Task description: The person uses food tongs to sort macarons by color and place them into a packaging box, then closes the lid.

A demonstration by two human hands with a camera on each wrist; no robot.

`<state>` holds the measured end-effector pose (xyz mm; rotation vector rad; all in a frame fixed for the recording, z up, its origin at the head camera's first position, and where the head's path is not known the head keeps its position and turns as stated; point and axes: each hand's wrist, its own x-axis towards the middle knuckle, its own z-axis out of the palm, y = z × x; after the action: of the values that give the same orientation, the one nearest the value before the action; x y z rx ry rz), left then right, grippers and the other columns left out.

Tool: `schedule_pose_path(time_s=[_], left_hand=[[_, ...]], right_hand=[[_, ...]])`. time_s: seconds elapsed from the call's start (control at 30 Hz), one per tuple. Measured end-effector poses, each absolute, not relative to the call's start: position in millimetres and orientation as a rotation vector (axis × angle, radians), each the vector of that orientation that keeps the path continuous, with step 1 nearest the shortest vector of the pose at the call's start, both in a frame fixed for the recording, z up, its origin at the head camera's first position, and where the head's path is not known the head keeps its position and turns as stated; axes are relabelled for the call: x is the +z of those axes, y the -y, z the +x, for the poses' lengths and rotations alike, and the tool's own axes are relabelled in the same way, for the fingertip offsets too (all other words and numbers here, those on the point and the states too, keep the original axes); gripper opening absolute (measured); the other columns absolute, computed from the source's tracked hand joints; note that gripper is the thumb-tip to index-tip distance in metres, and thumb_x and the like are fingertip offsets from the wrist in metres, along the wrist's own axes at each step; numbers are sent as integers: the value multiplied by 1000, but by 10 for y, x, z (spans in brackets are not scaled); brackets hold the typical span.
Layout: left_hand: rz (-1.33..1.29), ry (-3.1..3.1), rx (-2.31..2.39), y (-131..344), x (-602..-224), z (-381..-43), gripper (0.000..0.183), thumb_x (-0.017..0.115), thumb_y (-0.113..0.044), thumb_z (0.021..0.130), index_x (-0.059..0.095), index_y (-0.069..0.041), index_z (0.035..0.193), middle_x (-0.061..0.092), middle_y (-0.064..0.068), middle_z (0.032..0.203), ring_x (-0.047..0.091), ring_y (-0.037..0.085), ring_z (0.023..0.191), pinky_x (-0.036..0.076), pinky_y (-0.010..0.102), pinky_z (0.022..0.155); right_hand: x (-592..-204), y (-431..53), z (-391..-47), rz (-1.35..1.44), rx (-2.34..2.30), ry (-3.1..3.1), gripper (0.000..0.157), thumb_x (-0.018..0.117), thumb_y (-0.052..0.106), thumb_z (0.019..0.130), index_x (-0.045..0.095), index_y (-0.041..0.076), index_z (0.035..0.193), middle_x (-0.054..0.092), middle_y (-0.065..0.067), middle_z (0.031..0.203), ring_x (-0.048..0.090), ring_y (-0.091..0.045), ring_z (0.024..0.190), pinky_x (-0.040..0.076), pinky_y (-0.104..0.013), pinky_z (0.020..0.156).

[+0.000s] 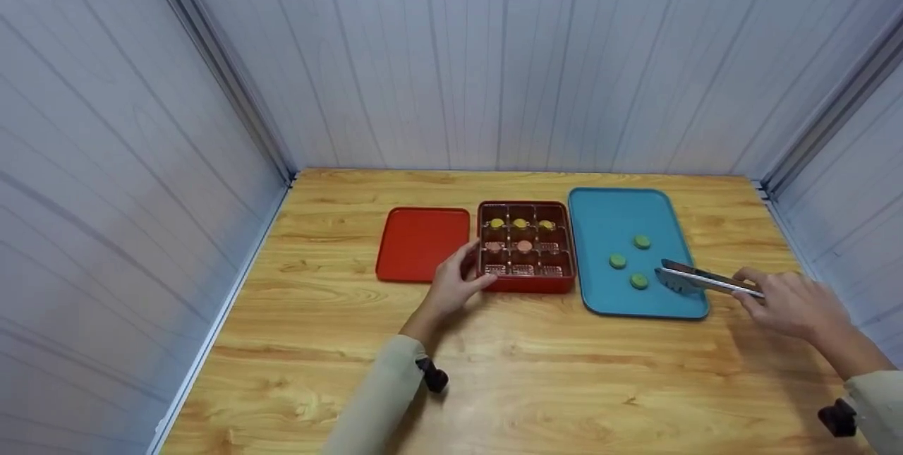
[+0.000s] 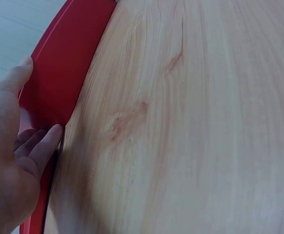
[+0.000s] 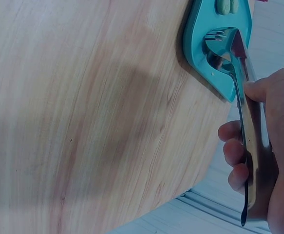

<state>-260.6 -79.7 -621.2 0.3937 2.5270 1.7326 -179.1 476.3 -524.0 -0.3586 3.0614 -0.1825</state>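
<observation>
My left hand [image 1: 453, 286] holds the front left corner of a dark red box [image 1: 525, 286] with a clear divided insert. In the left wrist view the thumb lies at the rim of the red wall [image 2: 64, 58], the other fingers round the corner. Yellow pieces [image 1: 520, 223] sit in the box's back row, and two pinkish pieces [image 1: 524, 246] in the middle row. My right hand [image 1: 797, 303] grips metal tongs [image 3: 251, 146], their tips parted over the blue tray [image 1: 614, 211]. Nothing shows between the tips. Three green round pieces [image 1: 639, 281] lie on the tray, left of the tongs.
A flat red lid or tray [image 1: 420, 243] lies left of the box. The blue tray stands close along the box's right side. Pale panel walls [image 1: 465, 60] enclose the wooden table [image 1: 522, 370] at the back and sides.
</observation>
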Motion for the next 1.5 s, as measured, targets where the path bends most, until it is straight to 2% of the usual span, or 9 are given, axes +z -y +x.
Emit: schedule_pose_path(time_s=[0.37, 0.6, 0.77, 1.13, 1.3, 1.4, 1.5], left_hand=[[407, -2523, 1754, 804, -6202, -2602, 84, 90, -25, 99, 49, -7, 170, 62, 22, 165, 62, 38, 153, 52, 51, 130], [414, -2520, 1739, 798, -6214, -2591, 85, 90, -26, 99, 47, -8, 171, 60, 23, 166, 60, 38, 155, 50, 50, 131], [392, -2519, 1745, 800, -6226, -2603, 85, 90, -27, 99, 48, -9, 171, 60, 22, 167, 59, 38, 156, 50, 50, 132], [405, -2536, 1723, 801, -6242, -2618, 86, 90, -30, 99, 47, -10, 171, 59, 23, 168, 59, 41, 155, 48, 55, 132], [464, -2585, 1760, 834, -6532, -2776, 90, 92, -49, 94, 53, -16, 169, 68, 16, 160, 66, 31, 149, 55, 41, 127], [475, -2594, 1754, 827, -6473, -2741, 87, 91, -45, 96, 53, -13, 168, 69, 19, 158, 66, 33, 148, 55, 43, 127], [448, -2575, 1737, 812, -6292, -2638, 84, 90, -32, 98, 51, -7, 168, 66, 24, 160, 63, 40, 151, 52, 53, 129]], right_hand=[[-5219, -4742, -1811, -386, -216, -3059, 31, 71, 26, 109, 74, 3, 129, 57, 4, 67, 42, -14, 55, 31, -30, 50], [-5122, -4716, -1839, -349, -245, -3038, 35, 66, 27, 113, 71, -1, 134, 62, 3, 69, 42, -14, 54, 32, -31, 50], [-5026, -4698, -1893, -342, -276, -3038, 37, 64, 29, 115, 70, 0, 137, 58, 3, 68, 40, -15, 54, 31, -31, 50], [-4930, -4587, -2007, -379, -329, -3054, 35, 67, 26, 113, 72, -3, 132, 64, 0, 73, 44, -14, 55, 34, -31, 51], [-4904, -4500, -2064, -382, -342, -3037, 36, 65, 29, 115, 73, 0, 134, 60, 2, 68, 41, -13, 52, 32, -29, 48], [-4892, -4441, -2097, -395, -354, -3032, 36, 65, 29, 115, 73, 0, 134, 59, 3, 68, 40, -12, 51, 30, -28, 48], [-4873, -4372, -2134, -412, -355, -3031, 37, 64, 30, 115, 73, -1, 135, 59, 3, 67, 39, -12, 52, 29, -28, 48]])
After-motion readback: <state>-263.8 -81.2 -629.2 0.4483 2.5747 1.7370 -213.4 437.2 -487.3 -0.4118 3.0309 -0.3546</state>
